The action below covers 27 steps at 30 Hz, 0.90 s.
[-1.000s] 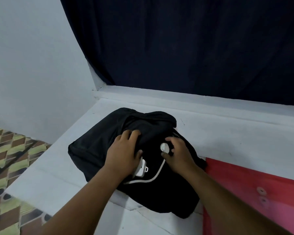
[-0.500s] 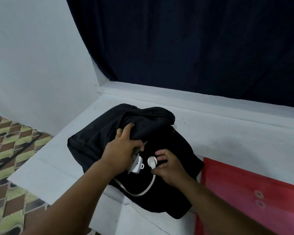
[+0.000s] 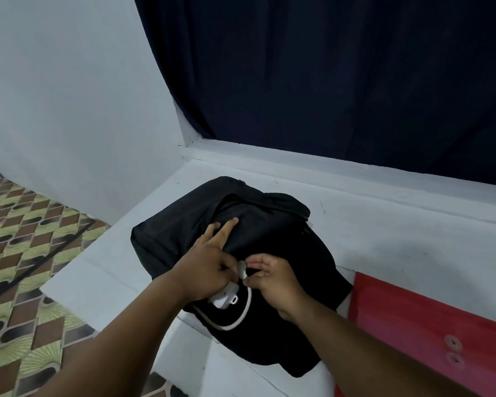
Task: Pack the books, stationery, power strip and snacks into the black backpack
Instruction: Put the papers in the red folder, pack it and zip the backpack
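Plug [image 3: 242,269] pinched in right hand [image 3: 272,277]

Looks like a home room, likely a bedroom. White painted ledge [image 3: 384,230] built into the wall corner, dark navy curtain [image 3: 327,81] hanging along its far edge, plain white wall [image 3: 69,96], patterned green-brown floor covering [image 3: 26,253] below its left edge.
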{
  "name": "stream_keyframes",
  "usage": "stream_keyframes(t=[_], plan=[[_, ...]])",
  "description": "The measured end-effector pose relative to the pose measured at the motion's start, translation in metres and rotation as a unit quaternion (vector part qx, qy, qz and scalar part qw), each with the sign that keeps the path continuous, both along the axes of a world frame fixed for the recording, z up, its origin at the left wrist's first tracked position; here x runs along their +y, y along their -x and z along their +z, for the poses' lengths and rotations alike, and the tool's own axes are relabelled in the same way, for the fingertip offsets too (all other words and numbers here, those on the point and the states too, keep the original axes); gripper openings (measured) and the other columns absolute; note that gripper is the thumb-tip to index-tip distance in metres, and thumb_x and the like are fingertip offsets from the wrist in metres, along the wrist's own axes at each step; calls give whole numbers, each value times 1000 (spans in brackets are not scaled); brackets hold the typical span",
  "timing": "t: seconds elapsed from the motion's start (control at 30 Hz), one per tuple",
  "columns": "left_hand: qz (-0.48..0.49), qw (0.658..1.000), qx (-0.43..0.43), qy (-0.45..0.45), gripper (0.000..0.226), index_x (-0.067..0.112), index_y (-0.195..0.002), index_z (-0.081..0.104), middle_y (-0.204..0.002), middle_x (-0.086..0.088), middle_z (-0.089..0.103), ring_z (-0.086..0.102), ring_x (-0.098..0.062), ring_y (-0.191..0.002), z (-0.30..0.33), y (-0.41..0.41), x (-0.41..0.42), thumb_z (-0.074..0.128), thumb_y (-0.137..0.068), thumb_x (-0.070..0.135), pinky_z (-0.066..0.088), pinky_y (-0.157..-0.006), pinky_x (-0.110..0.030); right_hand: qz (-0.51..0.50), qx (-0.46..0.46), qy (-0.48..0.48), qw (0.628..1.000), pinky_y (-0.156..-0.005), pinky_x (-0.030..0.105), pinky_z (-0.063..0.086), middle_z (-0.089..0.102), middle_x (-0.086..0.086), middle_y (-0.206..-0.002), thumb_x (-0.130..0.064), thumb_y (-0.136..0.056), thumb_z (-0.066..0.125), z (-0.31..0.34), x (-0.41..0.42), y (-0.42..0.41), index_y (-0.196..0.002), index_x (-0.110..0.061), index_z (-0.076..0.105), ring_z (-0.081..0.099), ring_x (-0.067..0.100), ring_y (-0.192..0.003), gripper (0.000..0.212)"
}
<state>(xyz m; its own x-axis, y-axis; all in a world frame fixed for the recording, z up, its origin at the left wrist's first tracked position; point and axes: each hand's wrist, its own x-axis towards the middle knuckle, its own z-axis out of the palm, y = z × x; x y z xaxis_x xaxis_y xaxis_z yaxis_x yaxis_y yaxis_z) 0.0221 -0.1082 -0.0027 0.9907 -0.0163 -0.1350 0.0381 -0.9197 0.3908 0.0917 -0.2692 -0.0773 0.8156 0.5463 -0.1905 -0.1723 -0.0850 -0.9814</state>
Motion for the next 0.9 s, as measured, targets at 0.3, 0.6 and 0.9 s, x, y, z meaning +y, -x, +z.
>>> stream_keyframes(t=[0.3,0.6,0.9], plan=[[23,990,-92,104,49,31,-104,77,-162,13,25,26,8,-138,9,-3,22,56,-82,-8,22,-107,-5,-51,-287,34,956,-88,19,51,68,-6,-113,19,-79,53,-7,1,14,-75,-18,63,65,-3,-101,38],[64,981,-52,177,52,24,-104,79,-158,14,35,30,3,-140,28,-20,40,59,-81,-17,27,-89,8,23,-547,-30,836,-82,33,54,70,4,-90,8,-78,38,6,6,9,-71,-8,57,61,21,-95,26],[45,983,-16,180,57,30,-108,79,-160,15,31,28,0,-145,25,-20,39,56,-81,-15,30,-87,7,27,-615,77,784,-71,31,48,59,-3,-78,2,-81,61,9,31,-10,-74,-14,61,55,16,-77,17]])
